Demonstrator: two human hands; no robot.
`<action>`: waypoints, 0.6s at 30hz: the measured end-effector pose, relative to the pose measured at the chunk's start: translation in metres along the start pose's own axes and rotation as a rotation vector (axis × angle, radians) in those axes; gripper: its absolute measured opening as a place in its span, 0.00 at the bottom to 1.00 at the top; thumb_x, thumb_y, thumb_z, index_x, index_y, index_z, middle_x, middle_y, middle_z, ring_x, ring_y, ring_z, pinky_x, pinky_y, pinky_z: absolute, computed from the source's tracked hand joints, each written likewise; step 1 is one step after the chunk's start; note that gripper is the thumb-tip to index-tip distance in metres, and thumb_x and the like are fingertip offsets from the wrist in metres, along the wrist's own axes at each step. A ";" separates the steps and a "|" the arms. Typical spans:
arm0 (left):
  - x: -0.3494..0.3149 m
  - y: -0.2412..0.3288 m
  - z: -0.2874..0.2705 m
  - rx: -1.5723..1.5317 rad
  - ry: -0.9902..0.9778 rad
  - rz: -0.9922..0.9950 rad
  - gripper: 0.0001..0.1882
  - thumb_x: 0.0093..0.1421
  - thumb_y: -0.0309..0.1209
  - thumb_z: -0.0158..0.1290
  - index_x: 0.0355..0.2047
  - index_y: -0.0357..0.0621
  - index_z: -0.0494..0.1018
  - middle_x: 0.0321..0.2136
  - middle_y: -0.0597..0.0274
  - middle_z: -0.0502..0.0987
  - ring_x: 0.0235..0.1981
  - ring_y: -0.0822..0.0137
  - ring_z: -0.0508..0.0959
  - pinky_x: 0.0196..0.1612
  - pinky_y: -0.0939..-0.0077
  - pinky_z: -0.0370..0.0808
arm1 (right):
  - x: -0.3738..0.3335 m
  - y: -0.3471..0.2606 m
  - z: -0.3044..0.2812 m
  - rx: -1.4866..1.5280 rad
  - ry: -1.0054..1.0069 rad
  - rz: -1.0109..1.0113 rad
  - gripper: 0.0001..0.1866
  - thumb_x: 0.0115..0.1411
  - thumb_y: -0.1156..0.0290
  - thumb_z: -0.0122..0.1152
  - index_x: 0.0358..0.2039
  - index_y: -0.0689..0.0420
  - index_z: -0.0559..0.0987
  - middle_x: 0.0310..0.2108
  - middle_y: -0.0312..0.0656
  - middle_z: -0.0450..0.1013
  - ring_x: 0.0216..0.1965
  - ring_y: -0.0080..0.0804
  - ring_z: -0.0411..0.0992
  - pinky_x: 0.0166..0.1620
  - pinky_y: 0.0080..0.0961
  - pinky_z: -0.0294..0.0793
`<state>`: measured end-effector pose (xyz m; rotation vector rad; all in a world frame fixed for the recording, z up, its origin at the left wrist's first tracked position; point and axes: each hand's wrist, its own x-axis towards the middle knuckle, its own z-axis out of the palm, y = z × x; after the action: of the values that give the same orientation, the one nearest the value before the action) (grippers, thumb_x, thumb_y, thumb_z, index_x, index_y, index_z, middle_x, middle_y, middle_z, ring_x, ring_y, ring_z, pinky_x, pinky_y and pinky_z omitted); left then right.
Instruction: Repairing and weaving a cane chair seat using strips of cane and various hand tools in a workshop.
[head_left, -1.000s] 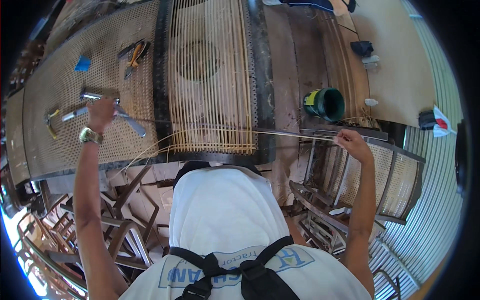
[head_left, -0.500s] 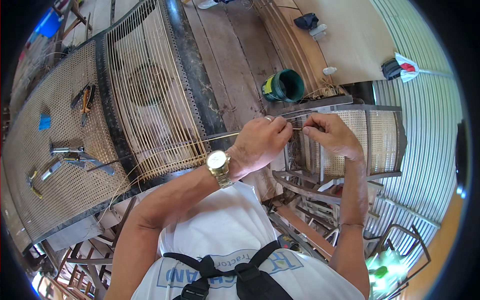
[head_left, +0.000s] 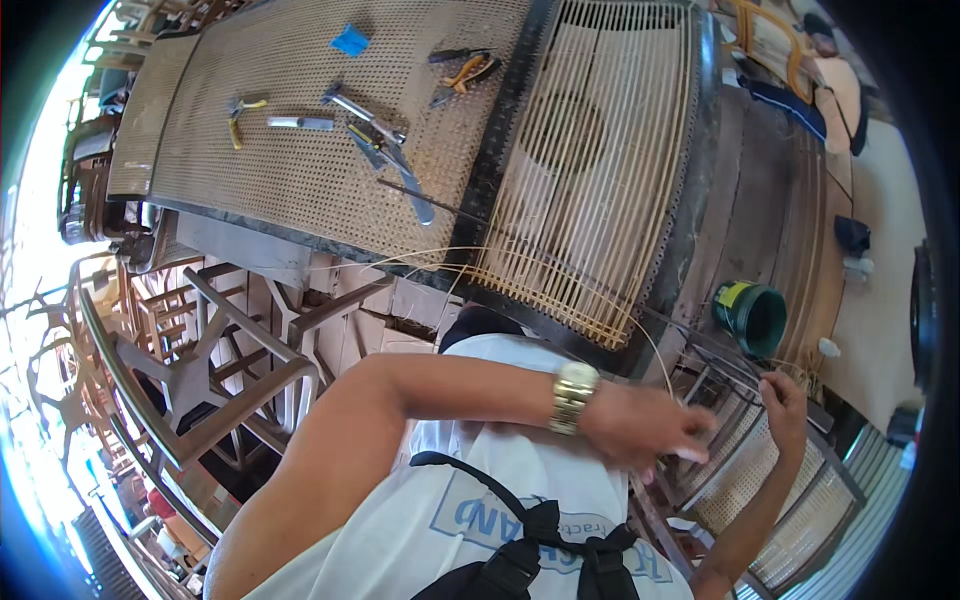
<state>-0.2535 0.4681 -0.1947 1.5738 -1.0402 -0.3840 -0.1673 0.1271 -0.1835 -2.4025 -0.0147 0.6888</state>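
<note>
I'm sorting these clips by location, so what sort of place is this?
Probably a cane furniture workshop: strung cane strands, partly woven at the near end, span a dark frame; orange-handled pliers lie on a woven cane panel; and wooden chair frames crowd the left.

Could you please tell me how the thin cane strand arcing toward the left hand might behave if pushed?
The cane strand is probably springy rather than limp, since it shows a smooth, open curve. It is likely light, being so thin. Pushed endwise, it would probably bow sideways, given its slender, curved shape.
</note>
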 end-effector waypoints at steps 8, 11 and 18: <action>-0.251 -0.117 -0.135 1.075 0.570 -0.767 0.14 0.55 0.32 0.62 0.41 0.43 0.77 0.49 0.53 0.77 0.49 0.51 0.76 0.51 0.54 0.72 | 0.008 -0.013 -0.023 -0.064 -0.028 0.079 0.10 0.63 0.69 0.65 0.32 0.64 0.77 0.26 0.32 0.68 0.29 0.18 0.65 0.35 0.19 0.66; -0.315 -0.144 -0.136 1.115 0.447 -0.713 0.13 0.56 0.31 0.62 0.42 0.44 0.76 0.50 0.55 0.74 0.52 0.52 0.73 0.55 0.49 0.66 | 0.021 -0.008 -0.025 -0.134 0.011 0.053 0.12 0.60 0.67 0.67 0.31 0.63 0.77 0.25 0.35 0.68 0.29 0.22 0.66 0.36 0.22 0.67; -0.308 -0.144 -0.132 0.889 0.549 -0.945 0.08 0.65 0.33 0.55 0.37 0.41 0.73 0.40 0.48 0.72 0.41 0.46 0.77 0.43 0.50 0.72 | 0.026 0.014 -0.039 -0.466 0.071 0.047 0.17 0.58 0.58 0.71 0.34 0.60 0.80 0.28 0.43 0.74 0.31 0.37 0.71 0.41 0.34 0.72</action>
<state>-0.2694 0.7839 -0.3756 2.7325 0.0857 -0.0625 -0.1279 0.0976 -0.1780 -2.8805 -0.0998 0.6779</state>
